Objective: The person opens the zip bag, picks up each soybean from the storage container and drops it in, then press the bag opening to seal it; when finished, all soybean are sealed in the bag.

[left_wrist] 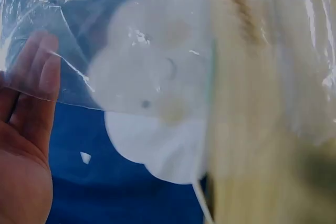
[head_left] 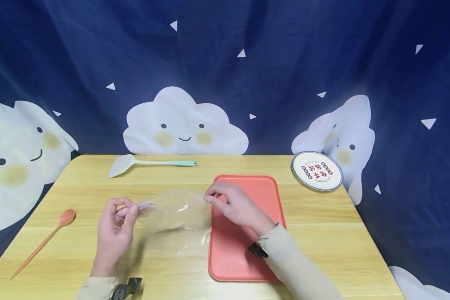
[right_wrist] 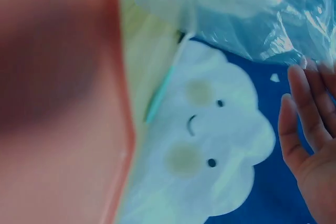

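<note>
A clear plastic bag (head_left: 176, 216) is stretched between my two hands above the wooden table. My left hand (head_left: 114, 233) pinches its bunched left edge between thumb and fingers. At the bag's upper right corner, my right hand (head_left: 234, 204) pinches the film, with the forearm crossing over a red tray (head_left: 247, 266). In the left wrist view, the film of the bag (left_wrist: 142, 40) overlaps the fingers of the left hand (left_wrist: 26, 129). The right wrist view has the fingertips of the right hand (right_wrist: 315, 124) right at the edge of the bag (right_wrist: 252, 19).
A white spatula (head_left: 122, 165) with a mint-green handle lies near the table's back edge. On the left is an orange spoon (head_left: 67, 217). An oval white plate (head_left: 316, 171) with red lettering sits at the back right corner. A dark blue cloud-print curtain (head_left: 277, 75) hangs behind the table.
</note>
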Demonstrator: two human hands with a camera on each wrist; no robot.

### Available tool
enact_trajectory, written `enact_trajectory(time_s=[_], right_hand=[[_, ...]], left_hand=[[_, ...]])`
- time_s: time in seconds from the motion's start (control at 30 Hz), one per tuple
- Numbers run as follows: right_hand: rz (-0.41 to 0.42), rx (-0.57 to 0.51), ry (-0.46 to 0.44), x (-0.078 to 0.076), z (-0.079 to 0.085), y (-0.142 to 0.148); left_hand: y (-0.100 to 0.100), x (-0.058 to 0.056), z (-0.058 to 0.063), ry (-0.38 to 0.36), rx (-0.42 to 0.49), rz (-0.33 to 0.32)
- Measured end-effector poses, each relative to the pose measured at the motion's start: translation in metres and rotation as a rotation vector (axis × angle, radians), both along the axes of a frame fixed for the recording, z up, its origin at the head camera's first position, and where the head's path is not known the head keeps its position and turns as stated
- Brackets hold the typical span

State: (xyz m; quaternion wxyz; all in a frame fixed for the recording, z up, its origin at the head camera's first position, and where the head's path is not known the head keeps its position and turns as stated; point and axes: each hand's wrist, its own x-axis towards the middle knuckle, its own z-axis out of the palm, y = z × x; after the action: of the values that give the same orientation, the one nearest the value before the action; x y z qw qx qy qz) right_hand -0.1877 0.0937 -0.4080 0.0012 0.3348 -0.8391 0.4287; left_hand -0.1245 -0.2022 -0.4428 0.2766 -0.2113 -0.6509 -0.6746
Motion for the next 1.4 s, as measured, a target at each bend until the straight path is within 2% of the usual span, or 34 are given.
enact_trajectory(time_s=[0.13, 0.27, 0.33, 0.4, 0.53, 0.63, 0.73, 1.07, 1.27, 1.4], right_hand=[[-0.031, -0.154, -0.002, 0.008, 0.017, 0.003], [-0.044, -0.264, 0.03, 0.011, 0.029, 0.006], [-0.048, -0.307, 0.029, 0.012, 0.031, 0.008], [-0.06, -0.333, 0.007, 0.013, 0.032, 0.01], [-0.067, -0.327, 0.01, 0.016, 0.032, 0.016], [-0.04, -0.325, 0.072, 0.015, 0.032, 0.019], [-0.023, -0.344, 0.119, 0.015, 0.032, 0.022], [-0.128, -0.364, 0.021, 0.018, 0.037, 0.034], [-0.043, -0.301, 0.019, 0.018, 0.036, 0.04], [0.033, -0.348, 0.081, 0.015, 0.038, 0.042]], left_hand=[[0.005, 0.004, 0.016, 0.082, 0.051, -0.026], [0.013, 0.004, 0.027, 0.158, 0.087, -0.083], [0.016, 0.004, 0.031, 0.171, 0.075, -0.101], [0.019, 0.004, 0.032, 0.17, 0.047, -0.085], [0.025, 0.004, 0.033, 0.154, 0.014, -0.096], [0.03, 0.003, 0.035, 0.165, 0.014, -0.157], [0.034, 0.001, 0.037, 0.18, 0.0, -0.18], [0.043, -0.007, 0.041, 0.154, 0.02, -0.163], [0.051, -0.01, 0.046, 0.147, -0.018, -0.172], [0.052, -0.011, 0.048, 0.148, -0.052, -0.16]])
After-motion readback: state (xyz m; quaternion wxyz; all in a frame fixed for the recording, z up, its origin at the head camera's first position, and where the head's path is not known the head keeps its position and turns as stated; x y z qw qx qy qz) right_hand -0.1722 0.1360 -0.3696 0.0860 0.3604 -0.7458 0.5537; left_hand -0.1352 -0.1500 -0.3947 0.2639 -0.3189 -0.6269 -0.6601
